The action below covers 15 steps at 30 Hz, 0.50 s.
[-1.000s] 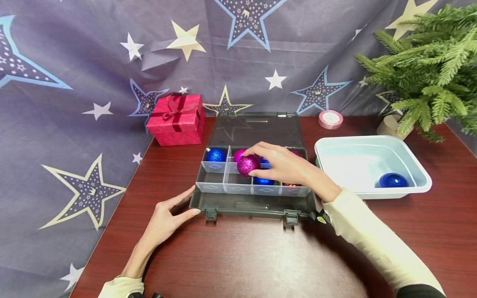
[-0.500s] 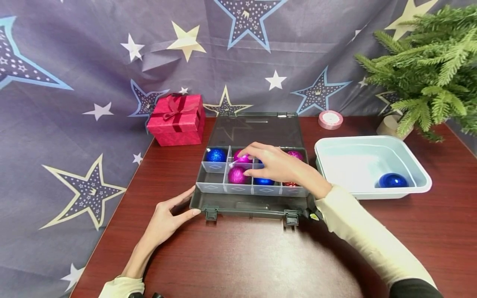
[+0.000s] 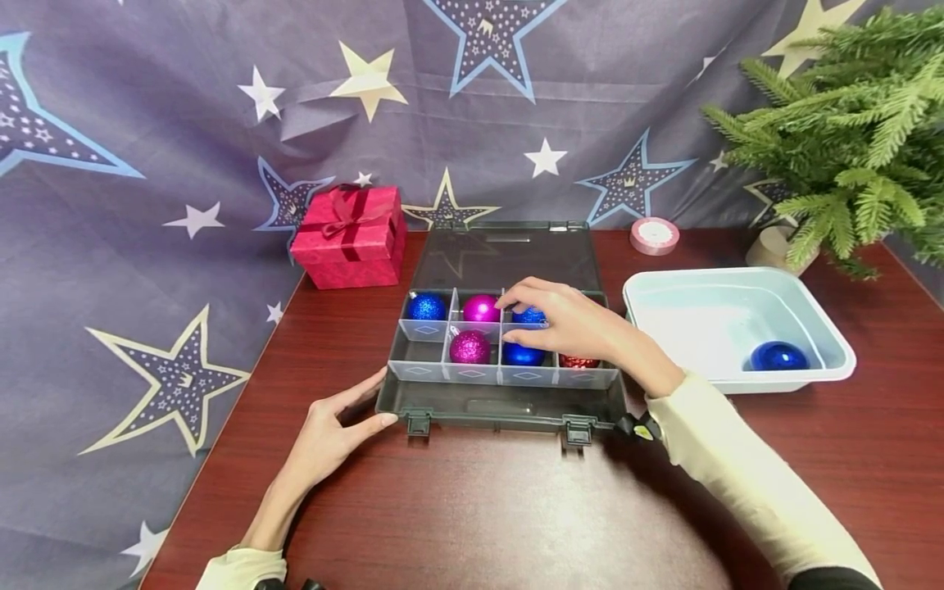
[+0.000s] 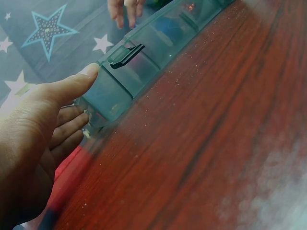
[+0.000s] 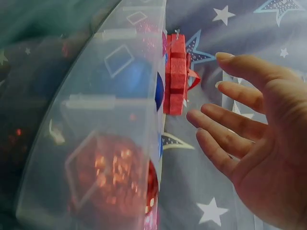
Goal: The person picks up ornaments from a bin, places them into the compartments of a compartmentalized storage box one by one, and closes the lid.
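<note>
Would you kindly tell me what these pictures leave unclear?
Head view: ornament case's contents at back right, behind the right hand.
Head view: fir tree, cut off by the right edge.
Head view: print on the ribbon spool, too small.
Left wrist view: a blue bauble, blurred through the case wall.

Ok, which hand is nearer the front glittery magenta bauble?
Right. The right hand hovers right of the bauble; the left hand is farther off to its left, touching the organizer.

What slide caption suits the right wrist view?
Right-hand fingers, holding nothing, near a translucent box with a red bauble inside.
</note>
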Each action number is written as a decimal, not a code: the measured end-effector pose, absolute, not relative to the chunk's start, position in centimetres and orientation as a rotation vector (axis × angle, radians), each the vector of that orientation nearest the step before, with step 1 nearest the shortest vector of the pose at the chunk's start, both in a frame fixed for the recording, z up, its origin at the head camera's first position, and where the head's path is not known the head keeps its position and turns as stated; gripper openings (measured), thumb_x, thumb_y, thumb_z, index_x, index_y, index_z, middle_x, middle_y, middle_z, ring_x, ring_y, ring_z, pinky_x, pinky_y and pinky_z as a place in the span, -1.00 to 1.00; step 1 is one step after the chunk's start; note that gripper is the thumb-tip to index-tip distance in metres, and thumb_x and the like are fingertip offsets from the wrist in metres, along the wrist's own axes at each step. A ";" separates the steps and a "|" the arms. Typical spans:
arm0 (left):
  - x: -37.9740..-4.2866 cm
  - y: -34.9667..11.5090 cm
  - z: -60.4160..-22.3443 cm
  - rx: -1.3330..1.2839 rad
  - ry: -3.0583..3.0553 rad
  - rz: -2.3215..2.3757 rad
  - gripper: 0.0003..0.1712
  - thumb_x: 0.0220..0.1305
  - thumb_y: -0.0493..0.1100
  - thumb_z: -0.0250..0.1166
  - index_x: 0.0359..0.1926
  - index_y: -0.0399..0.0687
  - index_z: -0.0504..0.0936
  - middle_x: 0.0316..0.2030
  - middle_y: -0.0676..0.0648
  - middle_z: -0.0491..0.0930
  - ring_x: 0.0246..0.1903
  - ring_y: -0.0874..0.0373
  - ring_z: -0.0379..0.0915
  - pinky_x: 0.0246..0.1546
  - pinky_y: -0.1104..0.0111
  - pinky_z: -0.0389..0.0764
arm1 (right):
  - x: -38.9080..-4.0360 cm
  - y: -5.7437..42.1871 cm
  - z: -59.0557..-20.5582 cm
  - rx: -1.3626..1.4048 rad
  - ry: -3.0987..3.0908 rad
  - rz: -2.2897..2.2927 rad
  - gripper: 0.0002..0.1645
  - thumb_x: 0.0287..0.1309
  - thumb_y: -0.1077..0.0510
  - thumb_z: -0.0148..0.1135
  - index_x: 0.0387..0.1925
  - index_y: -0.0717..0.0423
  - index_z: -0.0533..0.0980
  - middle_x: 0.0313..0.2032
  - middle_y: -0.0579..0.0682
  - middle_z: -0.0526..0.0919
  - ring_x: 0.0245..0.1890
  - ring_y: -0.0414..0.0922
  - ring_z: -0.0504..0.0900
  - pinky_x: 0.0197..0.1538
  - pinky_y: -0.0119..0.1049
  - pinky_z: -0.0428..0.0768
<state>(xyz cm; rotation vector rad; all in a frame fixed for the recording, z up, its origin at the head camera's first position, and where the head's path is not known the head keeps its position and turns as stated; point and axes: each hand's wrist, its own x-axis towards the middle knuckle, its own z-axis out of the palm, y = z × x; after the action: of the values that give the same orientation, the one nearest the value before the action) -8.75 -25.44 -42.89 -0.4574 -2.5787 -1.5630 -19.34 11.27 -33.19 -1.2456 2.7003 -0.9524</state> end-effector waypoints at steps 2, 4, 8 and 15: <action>-8.8 -25.5 -43.0 -0.456 -2.583 -1.556 -0.27 0.21 -0.17 0.57 0.40 0.16 0.57 0.19 0.03 0.65 0.22 0.15 0.55 0.20 0.53 0.46 | -19.2 12.0 -33.2 -1.217 2.703 -0.981 -0.50 0.30 0.04 0.45 0.17 0.22 0.60 0.11 0.13 0.63 0.08 0.03 0.68 0.17 0.02 0.62; -8.8 -25.5 -43.1 -0.457 -2.592 -1.544 -0.26 0.21 -0.15 0.57 0.41 0.17 0.56 0.19 0.03 0.65 0.22 0.16 0.54 0.20 0.53 0.46 | -19.1 12.8 -33.3 -1.190 2.707 -1.016 -0.49 0.28 0.05 0.47 0.16 0.22 0.60 0.11 0.13 0.63 0.08 0.04 0.69 0.16 0.04 0.63; -8.8 -25.6 -43.1 -0.451 -2.609 -1.518 -0.26 0.22 -0.13 0.57 0.42 0.19 0.55 0.20 0.06 0.64 0.22 0.19 0.54 0.20 0.53 0.46 | -18.7 14.7 -33.8 -1.132 2.718 -1.103 -0.49 0.25 0.08 0.50 0.15 0.21 0.59 0.10 0.16 0.64 0.06 0.08 0.70 0.10 0.09 0.66; -8.7 -25.1 -42.6 -0.429 -2.608 -1.524 -0.25 0.19 -0.27 0.56 0.41 -0.01 0.56 0.21 -0.02 0.63 0.23 0.20 0.53 0.21 0.53 0.45 | -17.9 18.3 -34.3 -1.033 2.799 -1.147 -0.52 0.23 0.11 0.50 0.13 0.18 0.61 0.06 0.14 0.67 0.02 0.06 0.71 0.04 0.08 0.67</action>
<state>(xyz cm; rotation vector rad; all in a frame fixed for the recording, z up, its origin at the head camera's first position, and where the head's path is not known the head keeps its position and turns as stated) -8.67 -25.07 -42.63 -0.4290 -2.6081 -1.5242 -17.92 18.28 -34.34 -1.0332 2.7990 -1.1471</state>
